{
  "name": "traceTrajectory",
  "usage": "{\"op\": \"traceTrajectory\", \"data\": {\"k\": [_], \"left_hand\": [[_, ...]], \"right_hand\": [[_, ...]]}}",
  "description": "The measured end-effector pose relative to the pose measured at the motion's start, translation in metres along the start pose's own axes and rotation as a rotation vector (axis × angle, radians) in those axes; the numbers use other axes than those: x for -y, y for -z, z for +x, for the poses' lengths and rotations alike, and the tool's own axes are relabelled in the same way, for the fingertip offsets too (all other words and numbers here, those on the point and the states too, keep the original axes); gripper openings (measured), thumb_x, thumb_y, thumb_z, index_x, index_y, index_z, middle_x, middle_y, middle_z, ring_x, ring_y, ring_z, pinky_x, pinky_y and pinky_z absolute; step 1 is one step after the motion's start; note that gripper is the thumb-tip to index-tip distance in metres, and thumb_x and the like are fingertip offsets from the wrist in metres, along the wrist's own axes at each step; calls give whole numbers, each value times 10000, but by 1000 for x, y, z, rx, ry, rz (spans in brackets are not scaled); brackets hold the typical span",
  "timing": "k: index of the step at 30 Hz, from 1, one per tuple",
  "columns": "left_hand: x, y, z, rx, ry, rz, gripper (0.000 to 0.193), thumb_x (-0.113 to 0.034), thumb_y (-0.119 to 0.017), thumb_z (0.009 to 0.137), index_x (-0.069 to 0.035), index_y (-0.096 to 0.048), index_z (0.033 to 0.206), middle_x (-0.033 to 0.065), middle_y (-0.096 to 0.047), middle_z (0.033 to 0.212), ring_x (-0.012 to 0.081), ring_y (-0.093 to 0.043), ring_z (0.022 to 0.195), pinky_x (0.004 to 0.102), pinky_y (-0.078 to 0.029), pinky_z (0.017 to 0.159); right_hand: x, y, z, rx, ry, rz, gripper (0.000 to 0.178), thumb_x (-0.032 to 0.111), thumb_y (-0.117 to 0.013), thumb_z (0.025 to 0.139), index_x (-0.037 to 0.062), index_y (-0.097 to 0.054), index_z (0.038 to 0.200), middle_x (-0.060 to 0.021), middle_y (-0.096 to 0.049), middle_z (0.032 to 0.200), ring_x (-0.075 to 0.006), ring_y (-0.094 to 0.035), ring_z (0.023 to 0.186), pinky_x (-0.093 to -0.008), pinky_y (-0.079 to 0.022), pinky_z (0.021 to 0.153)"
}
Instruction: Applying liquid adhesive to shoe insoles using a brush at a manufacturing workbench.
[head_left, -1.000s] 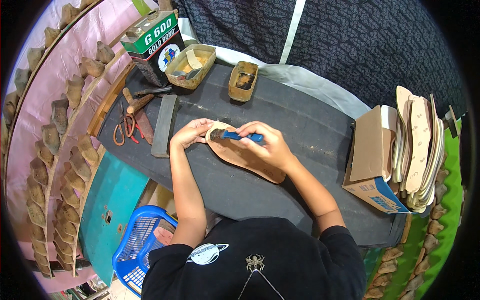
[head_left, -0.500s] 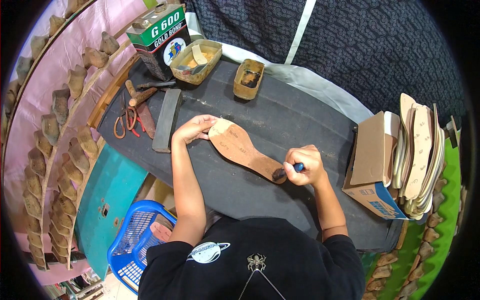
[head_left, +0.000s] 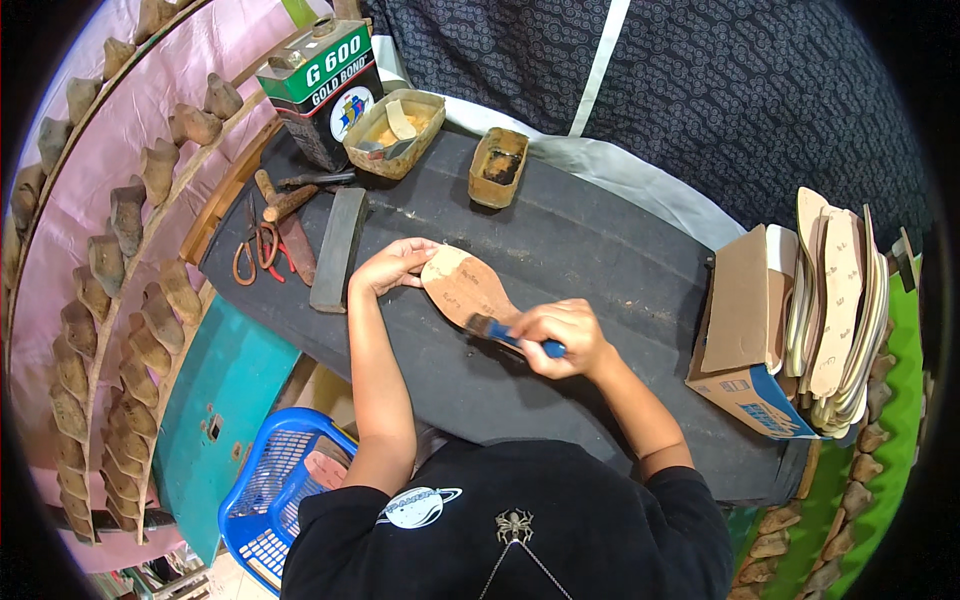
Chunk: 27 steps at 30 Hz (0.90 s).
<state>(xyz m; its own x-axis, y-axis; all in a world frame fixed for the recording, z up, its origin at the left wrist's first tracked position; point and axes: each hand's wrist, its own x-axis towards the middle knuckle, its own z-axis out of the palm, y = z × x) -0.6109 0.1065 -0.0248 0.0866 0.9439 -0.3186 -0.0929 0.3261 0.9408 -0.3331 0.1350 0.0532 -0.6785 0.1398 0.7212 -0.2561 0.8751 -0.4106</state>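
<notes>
- At your right hand (head_left: 565,340), fingers and thumb are closed around the blue-handled brush (head_left: 540,346), bristles down near the edge of the sole-shaped piece (head_left: 462,287).
- Your left hand (head_left: 393,268) is pinching that piece at its broad end, thumb above, keeping it out over the black worktable (head_left: 625,265), in front of you.
- And the change: half a second ago the brush was down at the narrow end; now it's back toward the broad part, so the strokes seem to be working the whole length.
- Pale surface shows by your left fingers, redder surface beyond; that tip looks uncoated, I'd judge.
- Your right hand and the brush cover the narrow end, and the bristles are blurred, so contact is hard to call.
- Farther out, the small tray (head_left: 488,194) holds something dark I can't identify; the blue basket (head_left: 262,498) is partly blocked by your left arm.
</notes>
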Motion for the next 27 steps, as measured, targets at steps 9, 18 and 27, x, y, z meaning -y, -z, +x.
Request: {"op": "traceTrajectory", "data": {"k": [9,18,27], "left_hand": [[3,3,0,-1,9,-20,279,-284,-500,835,-77,-486,1022,-12,-545,883,60,-534,791,227,-466,686],[-1,1,1,4,-8,-5,295,-282,-494,838,-66,-482,1038,-5,-546,896,69,-537,805,237,-468,699],[0,1,-2,-10,-13,8,320,-290,-493,838,-59,-476,1058,7,-548,926,76,-539,823,235,-467,697]], "right_hand": [[6,48,-28,31,-50,-10,140,58,-499,594,67,-399,496,-36,-406,434,-174,-389,335,-278,-286,331],[15,34,-53,-224,-116,25,155,72,-483,659,50,-459,507,-85,-570,545,-146,-521,405,-244,-409,395],[-4,58,-71,-637,-450,238,340,219,-421,753,29,-404,472,-128,-497,483,-151,-477,399,-221,-360,370]]}}
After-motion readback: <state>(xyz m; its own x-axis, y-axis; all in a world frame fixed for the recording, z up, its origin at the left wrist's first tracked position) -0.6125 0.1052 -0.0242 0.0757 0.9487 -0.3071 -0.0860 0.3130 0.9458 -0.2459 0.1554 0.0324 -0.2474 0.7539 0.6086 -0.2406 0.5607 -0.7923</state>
